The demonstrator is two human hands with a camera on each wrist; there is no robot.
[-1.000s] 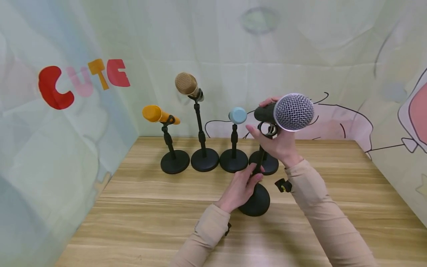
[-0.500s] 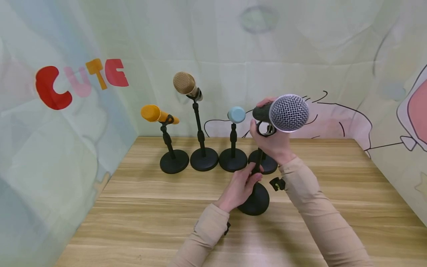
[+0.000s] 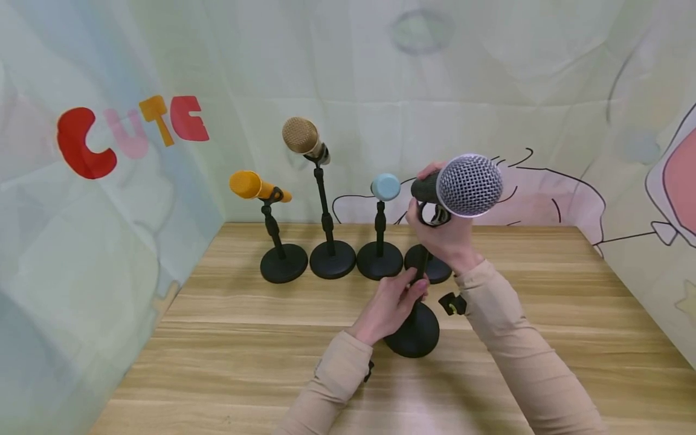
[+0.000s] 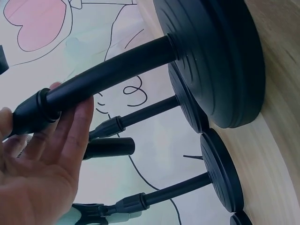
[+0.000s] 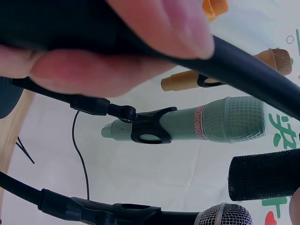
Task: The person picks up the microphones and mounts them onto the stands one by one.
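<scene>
My left hand (image 3: 383,308) grips the pole of a black desk microphone stand (image 3: 413,335), just above its round base. In the left wrist view the fingers lie around the pole's collar (image 4: 35,110). The right hand (image 3: 448,238) holds a microphone (image 3: 470,185) with a silver mesh head and dark handle. Its thumb and fingers also grip the top of the same stand, by the ring-shaped clip (image 3: 433,214). Close up in the right wrist view, fingertips (image 5: 187,28) pinch the black stand, and the microphone's dark handle (image 5: 262,176) is apart from the clip.
Behind, along the wall, stand an orange microphone (image 3: 247,184), a gold one (image 3: 301,136) and a pale blue one (image 3: 386,187), each on a black stand. Another silver-headed microphone (image 5: 225,215) stands beyond my right hand. The wooden table (image 3: 228,362) meets printed cloth walls.
My right hand has moved slightly left with the microphone, and its thumb has closed in on the clip. The stand's base has shifted slightly down in the head view.
</scene>
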